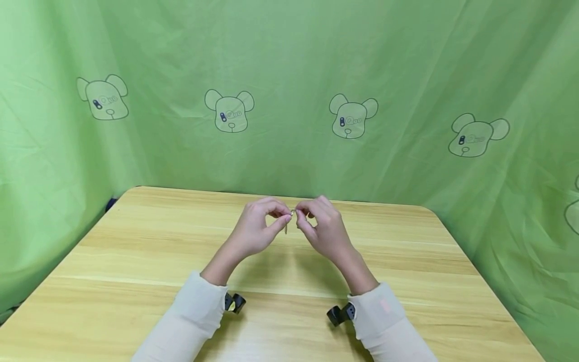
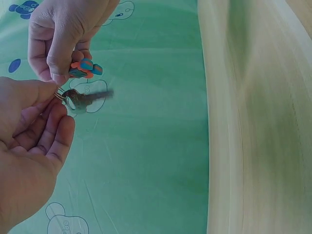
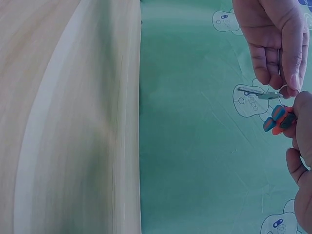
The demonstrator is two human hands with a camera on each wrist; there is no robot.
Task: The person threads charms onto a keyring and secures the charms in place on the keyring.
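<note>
Above the table, the left hand [image 1: 255,229] pinches a thin metal key ring [image 2: 59,93] between thumb and index finger. From that ring hangs a metal key [image 2: 87,99], its blade blurred in the left wrist view. Close against it, the right hand [image 1: 326,229] pinches a small orange-and-blue charm [image 3: 278,118] at its top end. The charm's upper end and any link to the ring are hidden by the fingertips. Both hands' fingertips nearly meet.
A wood-grain table [image 1: 135,261] with rounded far corners lies beneath the hands. Green cloth [image 1: 289,60] printed with bear heads hangs behind and at both sides. Black wrist cameras [image 1: 340,314] sit at the light sleeves' cuffs.
</note>
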